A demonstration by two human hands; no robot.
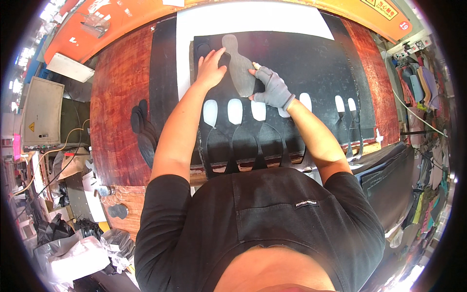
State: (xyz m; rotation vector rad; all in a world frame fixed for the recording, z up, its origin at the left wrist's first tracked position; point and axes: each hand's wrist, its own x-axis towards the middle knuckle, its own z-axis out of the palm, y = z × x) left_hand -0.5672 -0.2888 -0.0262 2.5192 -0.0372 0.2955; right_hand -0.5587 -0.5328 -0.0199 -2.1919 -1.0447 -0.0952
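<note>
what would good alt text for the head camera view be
A person's bare left hand and fingerless-gloved right hand sit at opposite edges of a grey, sole-shaped piece on a black sheet. Several white-ended pieces lie nearer the body.

The desk (113, 121) has a glossy red-brown wooden top with streaks of glare. Along its far edge arches an orange metal beam (68, 41), with a yellow warning sticker (383, 9) toward the right. A pale panel (70, 67) juts out near the far left corner. Beyond the left edge stands a grey metal box (43, 112), with loose cables (73, 130) nearby; plastic bags (80, 258) crowd the near left corner. Past the right edge, colourful pieces (421, 82) fill a cluttered side. Bright light flares at the upper left.
</note>
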